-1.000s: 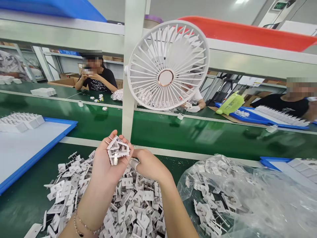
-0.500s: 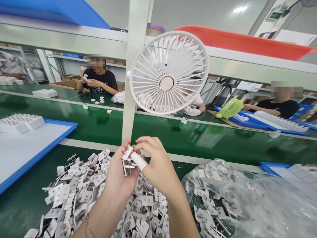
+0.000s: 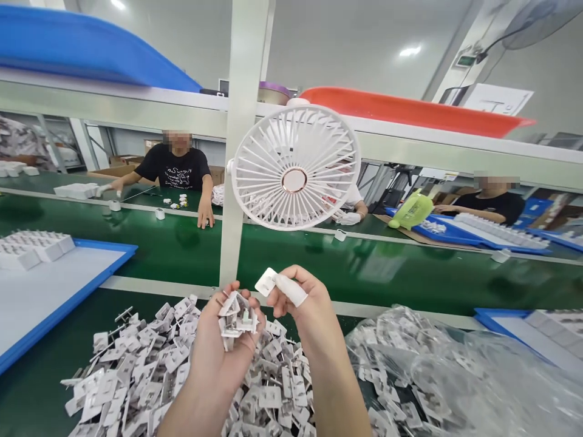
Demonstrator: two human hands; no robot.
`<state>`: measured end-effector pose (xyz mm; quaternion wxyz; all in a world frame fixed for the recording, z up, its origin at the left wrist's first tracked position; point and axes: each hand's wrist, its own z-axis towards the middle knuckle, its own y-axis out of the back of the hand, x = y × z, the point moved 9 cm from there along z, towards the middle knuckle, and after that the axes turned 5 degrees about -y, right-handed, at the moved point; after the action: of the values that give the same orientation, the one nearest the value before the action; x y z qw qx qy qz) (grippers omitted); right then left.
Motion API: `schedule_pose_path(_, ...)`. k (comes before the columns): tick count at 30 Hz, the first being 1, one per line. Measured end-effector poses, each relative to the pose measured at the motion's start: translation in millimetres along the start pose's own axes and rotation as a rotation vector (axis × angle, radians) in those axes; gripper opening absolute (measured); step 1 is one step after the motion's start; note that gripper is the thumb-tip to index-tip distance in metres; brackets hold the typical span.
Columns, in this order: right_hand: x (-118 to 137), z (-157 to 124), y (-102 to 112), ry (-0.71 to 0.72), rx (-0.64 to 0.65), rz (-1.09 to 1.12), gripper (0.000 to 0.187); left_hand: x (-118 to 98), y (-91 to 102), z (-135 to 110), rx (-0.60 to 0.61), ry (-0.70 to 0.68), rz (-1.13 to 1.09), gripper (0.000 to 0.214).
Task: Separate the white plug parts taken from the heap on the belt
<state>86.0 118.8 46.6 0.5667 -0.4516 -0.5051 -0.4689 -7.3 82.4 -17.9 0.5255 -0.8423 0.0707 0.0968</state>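
Note:
Several white plastic plug plates with metal pins [image 3: 237,318] lie bunched in my left hand [image 3: 221,358], its fingers curled round them. Just to the right, my right hand [image 3: 307,300] pinches one flat white plug plate [image 3: 266,281] between a white-covered thumb and the fingers. That plate is apart from the bunch. Beneath both hands spreads a loose pile of the same plates [image 3: 136,352], pins pointing every way. The forearms hide part of the pile.
A blue-rimmed tray [image 3: 104,258] with white blocks is at left. A clear plastic bag [image 3: 455,370] with more plates lies at right. A white fan [image 3: 295,176] hangs on a post [image 3: 241,139] ahead. Co-workers sit beyond the green belt [image 3: 387,273].
My right hand has moved right, away from the left, with one plate now in its pinch. The view has tilted up slightly. A co-worker across has lowered both hands towards the belt.

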Motion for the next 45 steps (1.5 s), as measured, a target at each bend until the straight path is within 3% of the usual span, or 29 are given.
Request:
schedule_pose_path(6, 6.6, -4.4, -4.9, 0.017, 0.038, -0.081, 0.020, -20.7, -4.2, 0.5, 0.005, -0.104, -0.066, 0.011)
schedule_pose_path(13, -21.6, 4.7, -15.5, 0.043, 0.086, -0.525, 0.014, -37.8, -7.7, 3.5, 0.063, -0.135, -0.117, 0.012)
schedule_pose_path(17, -25.8, 5.9, -24.5, 0.113, 0.005, -0.707, 0.023, -31.2, -10.5, 3.3, 0.096, -0.070, -0.115, 0.012)
schedule_pose_path(22, 8.9, -3.6, -19.3, 0.268, -0.154, -0.662, 0.017, -19.7, -12.3, 5.4, 0.120, -0.025, 0.004, 0.013)
schedule_pose_path(25, 25.9, -13.5, -25.0, 0.363, -0.064, -0.617, 0.018, -4.8, -9.0, 7.6, 0.112, 0.047, 0.128, 0.012)
schedule_pose_path(28, 24.4, -19.5, -35.8, 0.369, 0.084, -0.717, 0.024, 13.0, -0.5, 8.5, 0.054, 0.132, 0.178, 0.012)
schedule_pose_path(32, 16.7, -18.6, -33.7, 0.334, 0.092, -0.795, 0.026, 28.0, 7.0, 8.4, 0.005, 0.195, 0.203, 0.014)
schedule_pose_path(35, 16.3, -17.9, -34.1, 0.374, 0.081, -0.810, 0.022, 28.0, 11.2, 9.5, -0.022, 0.183, 0.217, 0.016)
schedule_pose_path(40, 24.1, -19.7, -27.6, 0.475, -0.098, -0.894, 0.023, 21.5, 15.3, 10.3, -0.031, 0.135, 0.276, 0.015)
schedule_pose_path(45, 13.8, -19.0, -24.0, 0.354, -0.078, -0.986, 0.026, 14.4, 16.0, 13.3, -0.018, 0.053, 0.290, 0.003)
